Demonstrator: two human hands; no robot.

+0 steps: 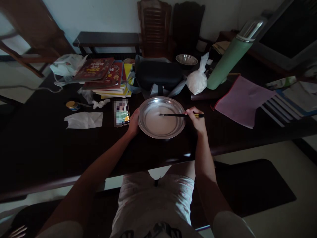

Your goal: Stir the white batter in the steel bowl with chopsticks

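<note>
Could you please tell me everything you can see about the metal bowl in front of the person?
The metal bowl is round, wide and shallow, of shiny silver metal, sitting upright on the dark table near its front edge. It holds a pale, whitish liquid. The left hand rests against its left rim. The right hand holds dark chopsticks over the right rim, their tips reaching into the liquid near the middle. A phone lies just left.

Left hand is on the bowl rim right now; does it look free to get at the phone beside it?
Probably yes. The left hand rests on the rim of the metal bowl, and the phone lies face up on the table just to its left, with nothing between them. The hand would have to let go of the bowl.
</note>
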